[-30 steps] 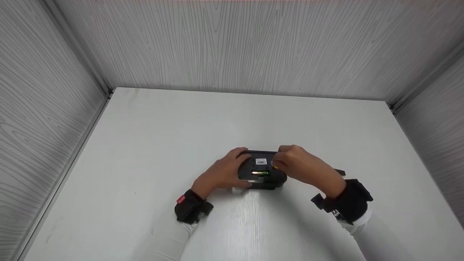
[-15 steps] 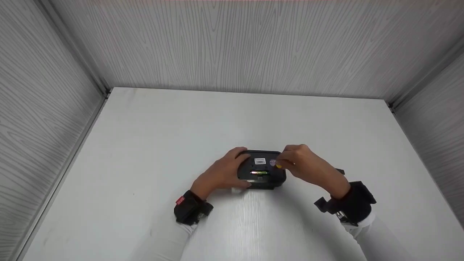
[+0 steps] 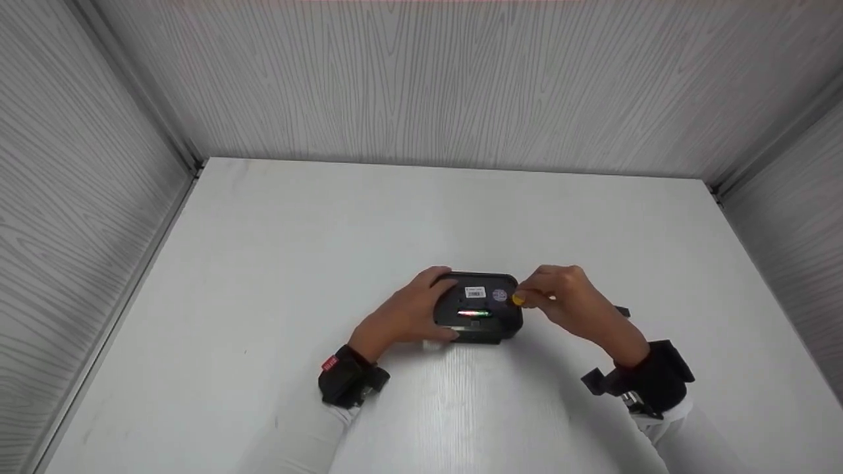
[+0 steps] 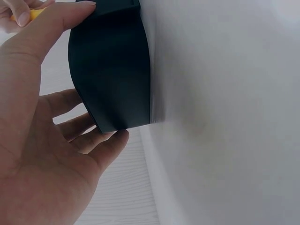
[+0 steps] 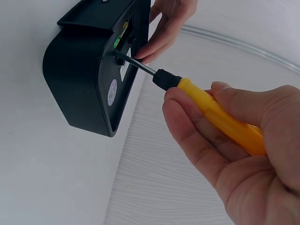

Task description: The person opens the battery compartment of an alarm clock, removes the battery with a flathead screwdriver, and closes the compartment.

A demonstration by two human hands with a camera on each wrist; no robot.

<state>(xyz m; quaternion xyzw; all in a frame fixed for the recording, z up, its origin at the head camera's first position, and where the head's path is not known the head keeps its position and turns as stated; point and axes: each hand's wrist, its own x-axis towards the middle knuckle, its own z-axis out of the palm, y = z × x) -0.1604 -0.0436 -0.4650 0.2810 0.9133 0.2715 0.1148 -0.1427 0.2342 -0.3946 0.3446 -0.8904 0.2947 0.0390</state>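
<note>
A black box-shaped device with rounded corners sits on the table, its back facing me. A slim battery shows in the slot in that back, below a white barcode label. My left hand grips the device's left end, thumb along the near edge and fingers round the far side. In the right wrist view my right hand holds a screwdriver by its yellow handle. The metal shaft points at the device, its tip right at the end of the battery slot.
The white table is bounded by grey wood-grain panels at the back and both sides. A round purple sticker is on the device's back. Black straps with cameras are worn on both wrists.
My right hand has drawn a little to the right with the screwdriver, uncovering the round sticker and the device's right corner. My left hand and the device have stayed put.
</note>
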